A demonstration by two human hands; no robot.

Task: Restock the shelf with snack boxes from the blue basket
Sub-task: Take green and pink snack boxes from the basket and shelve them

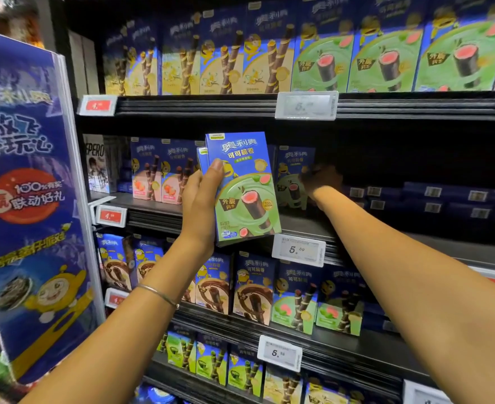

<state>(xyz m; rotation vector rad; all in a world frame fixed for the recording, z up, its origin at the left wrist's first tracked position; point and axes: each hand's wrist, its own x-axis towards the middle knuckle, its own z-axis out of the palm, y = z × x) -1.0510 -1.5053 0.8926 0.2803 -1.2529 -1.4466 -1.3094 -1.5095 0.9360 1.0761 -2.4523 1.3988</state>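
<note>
**Hands split between stock and shelf**

Left hand grips a green snack box upright, just off the front edge of the middle shelf. Right hand is deep inside at a standing green box; grip lost in shadow. Placing step, I'd judge. Next: set the held box into the gap alongside, face forward.

The snack box held up before the shelf reads "奥利奥" at the top, "可可脆卷" below it and "外脆" on a dark patch at its lower left. The blue banner at the left carries "放飞小玩心", "100%有奖" and, on its red oval, "赢 联动好礼". A white price tag just below the box shows "5.59", a red price tag further left starts with "4.", and a pale box at the shelf's left end shows "EPERO".
</note>
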